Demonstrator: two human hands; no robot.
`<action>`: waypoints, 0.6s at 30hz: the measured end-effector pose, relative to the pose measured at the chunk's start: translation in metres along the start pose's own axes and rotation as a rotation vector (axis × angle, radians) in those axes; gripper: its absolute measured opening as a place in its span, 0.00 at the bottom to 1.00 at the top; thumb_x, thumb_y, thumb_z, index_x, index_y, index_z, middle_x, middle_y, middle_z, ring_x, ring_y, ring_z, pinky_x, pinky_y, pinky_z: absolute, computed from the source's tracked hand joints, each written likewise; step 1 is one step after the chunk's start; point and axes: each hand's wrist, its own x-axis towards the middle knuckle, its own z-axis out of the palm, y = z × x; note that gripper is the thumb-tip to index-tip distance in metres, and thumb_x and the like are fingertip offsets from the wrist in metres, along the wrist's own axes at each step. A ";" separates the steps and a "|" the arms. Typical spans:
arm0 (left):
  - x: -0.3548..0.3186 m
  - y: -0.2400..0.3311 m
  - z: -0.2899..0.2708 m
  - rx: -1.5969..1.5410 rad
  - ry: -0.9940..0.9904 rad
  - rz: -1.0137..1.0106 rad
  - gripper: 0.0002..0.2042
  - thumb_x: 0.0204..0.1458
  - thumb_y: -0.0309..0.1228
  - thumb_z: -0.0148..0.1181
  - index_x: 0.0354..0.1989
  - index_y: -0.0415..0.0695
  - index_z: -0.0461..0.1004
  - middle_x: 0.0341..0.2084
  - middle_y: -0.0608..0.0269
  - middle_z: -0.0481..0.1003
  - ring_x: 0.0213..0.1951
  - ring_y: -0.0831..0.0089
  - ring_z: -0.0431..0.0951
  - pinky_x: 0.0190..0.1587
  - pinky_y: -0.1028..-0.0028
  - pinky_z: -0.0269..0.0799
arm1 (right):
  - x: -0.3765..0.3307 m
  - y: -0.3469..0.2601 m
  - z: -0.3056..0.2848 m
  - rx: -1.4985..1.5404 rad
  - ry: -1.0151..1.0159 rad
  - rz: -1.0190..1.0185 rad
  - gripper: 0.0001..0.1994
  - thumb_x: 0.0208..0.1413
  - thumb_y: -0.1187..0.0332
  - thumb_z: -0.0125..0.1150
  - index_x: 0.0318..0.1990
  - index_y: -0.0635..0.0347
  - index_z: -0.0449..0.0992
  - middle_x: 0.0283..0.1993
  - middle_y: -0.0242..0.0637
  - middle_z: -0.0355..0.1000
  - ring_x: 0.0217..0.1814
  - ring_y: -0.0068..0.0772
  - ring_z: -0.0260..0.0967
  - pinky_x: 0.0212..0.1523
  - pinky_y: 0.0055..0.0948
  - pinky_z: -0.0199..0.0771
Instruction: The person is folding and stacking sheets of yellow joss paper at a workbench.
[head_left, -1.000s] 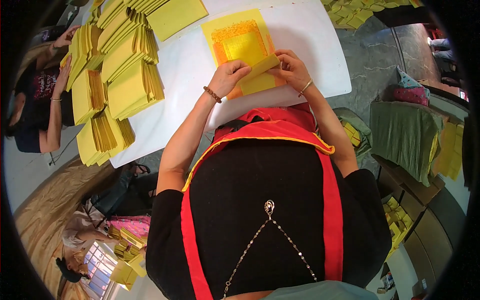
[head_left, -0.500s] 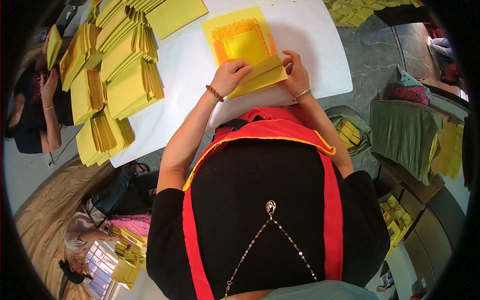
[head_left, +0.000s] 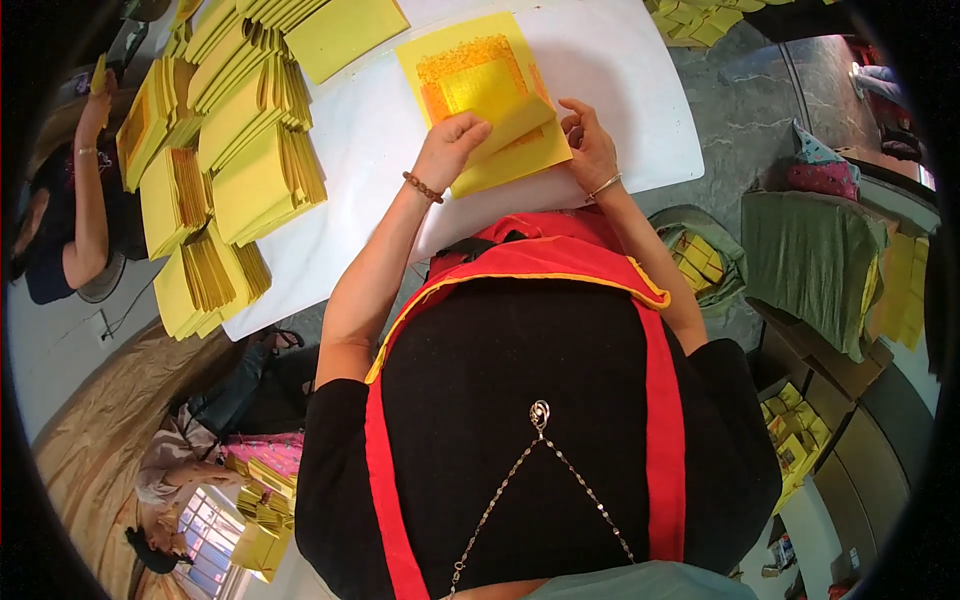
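Yellow sheets of paper (head_left: 505, 180) with a printed orange patch lie on the white table in front of me. My left hand (head_left: 452, 148) pinches the near edge of an upper yellow sheet (head_left: 515, 122). That sheet curls up and away from the ones below, and more of the orange patch (head_left: 470, 58) shows beyond it. At the right edge of the sheets is my right hand (head_left: 592, 148), its index finger and thumb apart and nothing visible between them. Its other fingers are curled and partly hidden.
Stacks of folded yellow paper (head_left: 262, 185) cover the left side of the white table (head_left: 640, 110). Another person's arm (head_left: 92, 190) is beyond them. To the right stand a green sack (head_left: 715, 285) holding yellow bundles and a green-covered stack (head_left: 805, 265).
My left hand has moved slightly left, and the sheet's folded edge has lifted into a loose curl. My right hand stays nearly in place. The other person's arm at left has risen.
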 end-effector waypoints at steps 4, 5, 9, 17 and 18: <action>0.004 -0.002 -0.008 -0.252 0.029 -0.005 0.09 0.53 0.32 0.50 0.29 0.39 0.71 0.23 0.76 0.67 0.28 0.87 0.64 0.33 0.85 0.60 | 0.000 0.000 0.000 -0.005 0.010 -0.020 0.23 0.42 0.63 0.62 0.48 0.51 0.63 0.25 0.26 0.66 0.18 0.19 0.62 0.20 0.22 0.61; 0.005 0.000 -0.009 -0.285 0.012 -0.054 0.09 0.53 0.33 0.51 0.30 0.39 0.72 0.23 0.76 0.68 0.28 0.87 0.64 0.33 0.85 0.60 | -0.001 0.002 0.000 -0.004 0.012 -0.017 0.23 0.42 0.63 0.62 0.48 0.51 0.63 0.25 0.26 0.66 0.18 0.19 0.62 0.20 0.22 0.61; 0.007 0.000 -0.012 -0.254 -0.047 -0.091 0.09 0.53 0.32 0.51 0.29 0.39 0.72 0.24 0.76 0.68 0.29 0.88 0.64 0.34 0.85 0.60 | -0.001 0.001 0.001 0.013 0.028 -0.027 0.23 0.42 0.63 0.62 0.47 0.51 0.63 0.25 0.26 0.66 0.18 0.18 0.61 0.20 0.21 0.61; 0.006 0.004 -0.011 -0.263 -0.052 -0.136 0.09 0.52 0.32 0.51 0.28 0.39 0.72 0.21 0.76 0.67 0.25 0.88 0.62 0.29 0.85 0.59 | -0.002 0.001 0.000 0.013 0.011 -0.033 0.21 0.42 0.62 0.61 0.46 0.52 0.65 0.23 0.25 0.64 0.18 0.18 0.60 0.20 0.20 0.61; 0.006 0.001 -0.013 -0.263 -0.050 -0.135 0.09 0.52 0.32 0.51 0.28 0.39 0.72 0.21 0.76 0.67 0.25 0.88 0.62 0.29 0.85 0.59 | -0.002 0.000 0.001 0.007 0.020 -0.034 0.21 0.42 0.62 0.61 0.46 0.52 0.65 0.23 0.25 0.64 0.18 0.18 0.60 0.20 0.20 0.61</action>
